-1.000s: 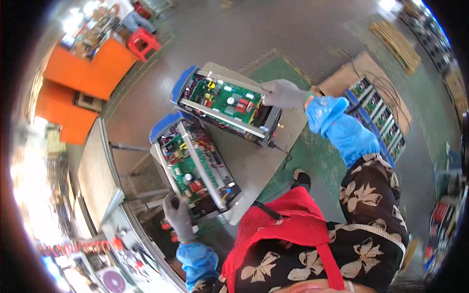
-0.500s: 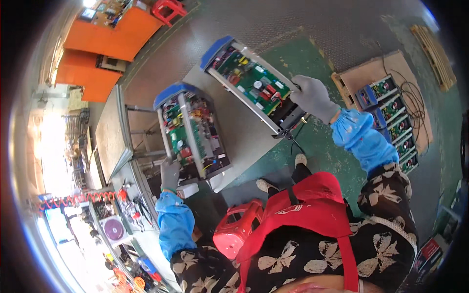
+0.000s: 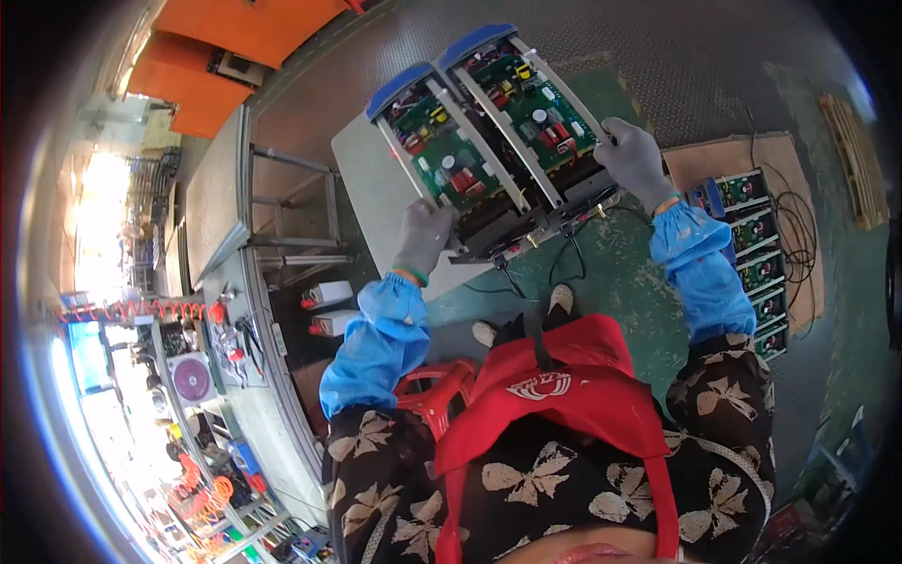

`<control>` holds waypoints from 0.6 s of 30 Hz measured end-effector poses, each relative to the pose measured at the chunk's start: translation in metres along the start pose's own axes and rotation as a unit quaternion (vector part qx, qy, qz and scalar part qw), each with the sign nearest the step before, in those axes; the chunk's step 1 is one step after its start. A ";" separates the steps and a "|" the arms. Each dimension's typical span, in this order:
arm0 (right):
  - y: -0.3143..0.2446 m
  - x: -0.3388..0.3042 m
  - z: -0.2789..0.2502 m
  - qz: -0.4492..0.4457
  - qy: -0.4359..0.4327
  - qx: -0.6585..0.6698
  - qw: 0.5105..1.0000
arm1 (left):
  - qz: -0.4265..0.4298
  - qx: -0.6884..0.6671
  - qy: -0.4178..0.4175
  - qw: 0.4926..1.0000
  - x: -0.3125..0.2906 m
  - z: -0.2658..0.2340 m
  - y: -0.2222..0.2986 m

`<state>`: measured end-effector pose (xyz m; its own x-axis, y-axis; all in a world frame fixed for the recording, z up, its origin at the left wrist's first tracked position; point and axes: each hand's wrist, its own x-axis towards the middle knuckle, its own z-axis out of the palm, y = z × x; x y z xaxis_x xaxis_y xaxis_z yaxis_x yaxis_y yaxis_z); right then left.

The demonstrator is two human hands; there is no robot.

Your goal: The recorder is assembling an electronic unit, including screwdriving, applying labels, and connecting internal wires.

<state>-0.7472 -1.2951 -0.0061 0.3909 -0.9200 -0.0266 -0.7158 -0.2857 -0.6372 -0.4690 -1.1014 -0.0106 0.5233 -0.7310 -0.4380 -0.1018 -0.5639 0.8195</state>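
Two uncovered electronic units with blue end panels, grey side rails and green circuit boards are side by side before me. My left hand [image 3: 425, 235], in a grey glove, is closed around the near end of the outer rail on the left unit [image 3: 449, 155]. On the other side, my gloved right hand [image 3: 635, 163] grips the outer rail of the right unit [image 3: 540, 117] near its end. The units touch or nearly touch along their inner rails. Black cables [image 3: 508, 279] dangle from their near ends. Both units tilt away, blue ends farthest from me.
A grey board [image 3: 362, 183] lies beneath and left of the units. Several similar units [image 3: 754, 227] stand on a cardboard-topped pallet [image 3: 797, 169] at right, with loose cable. A metal-framed table [image 3: 218, 188] is at left; a red stool [image 3: 442, 390] is beside my legs.
The left unit has swung right and come alongside the right one, my left hand moving with it. The right unit has shifted slightly up and right in my right hand.
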 end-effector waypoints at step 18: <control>0.196 -0.177 0.102 0.289 -0.034 0.281 0.915 | -0.215 0.015 0.122 0.969 -0.196 -0.023 -0.453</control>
<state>-0.8980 -1.1610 -0.2051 0.0899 -0.8497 -0.5195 -0.4118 0.4432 -0.7962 -0.5057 -0.6939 -0.2878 0.7068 -0.3154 -0.6332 0.1476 -0.8096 0.5680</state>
